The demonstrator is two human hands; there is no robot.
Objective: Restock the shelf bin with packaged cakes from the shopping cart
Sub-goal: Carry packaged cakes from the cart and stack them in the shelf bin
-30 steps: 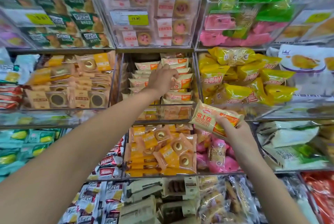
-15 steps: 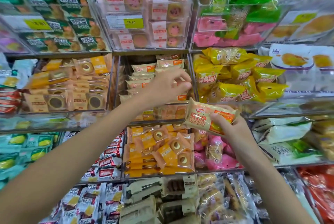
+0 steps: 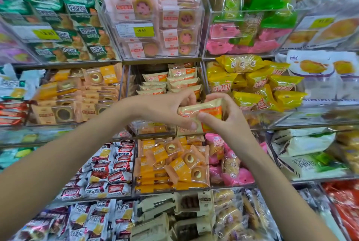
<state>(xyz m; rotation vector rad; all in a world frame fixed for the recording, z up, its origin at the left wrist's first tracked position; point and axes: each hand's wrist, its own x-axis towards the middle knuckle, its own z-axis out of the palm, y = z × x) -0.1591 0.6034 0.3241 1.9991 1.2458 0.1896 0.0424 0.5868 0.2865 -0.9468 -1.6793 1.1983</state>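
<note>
**Passing one cake between our hands at the bin**

Reaching in from the left, our left hand (image 3: 167, 111) pinches the near end of the packaged cake (image 3: 202, 113), thumb beneath and fingers curled over the top. Our right hand (image 3: 227, 118) grips the other end of the same packet, thumb across its front. We hold it just in front of the shelf bin (image 3: 171, 83), which sits in the middle row and already carries two stacks of matching beige-and-orange packets.

We judge the weak spot to be the shared grip: if one hand lets go before the other has a firm hold, the slick wrapper could slide out and drop onto the round cakes (image 3: 174, 163) in the bin below. Pushing the packet in crooked could also topple the neat stacks.

To the left of our bin lie the boxed ring cakes (image 3: 77, 95); to its right, the yellow packets (image 3: 256, 85) heap close against the divider. Above, the price tag (image 3: 140, 30) hangs on a clear box whose floor roofs the opening, so we must enter low. The shopping cart is out of view.
</note>
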